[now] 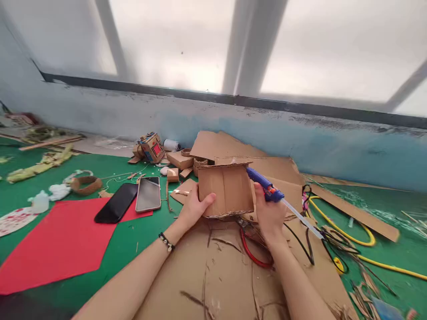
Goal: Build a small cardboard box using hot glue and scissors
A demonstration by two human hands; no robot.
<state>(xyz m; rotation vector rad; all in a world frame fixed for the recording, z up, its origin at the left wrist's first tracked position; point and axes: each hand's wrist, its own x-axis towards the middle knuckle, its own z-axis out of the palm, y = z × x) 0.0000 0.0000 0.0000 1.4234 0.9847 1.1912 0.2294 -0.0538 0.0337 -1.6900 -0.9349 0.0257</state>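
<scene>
My left hand (193,208) grips the left edge of a small upright cardboard piece (227,189), thumb on its front face. My right hand (268,213) is closed round a blue hot glue gun (265,183). The gun's nozzle points at the upper right corner of the cardboard piece, and a clear glue stick (302,218) juts out behind it to the right. Both hands hover over a large flat cardboard sheet (220,275) lying on the green table (140,240). A beaded bracelet sits on my left wrist.
Two phones (133,200) lie on a red paper sheet (63,240) to the left. Small cardboard models (151,147) and scraps sit behind, near the wall. Yellow and black cables (336,231) tangle at the right, beside a long cardboard strip (356,213). A red wire loop (253,255) lies below my right hand.
</scene>
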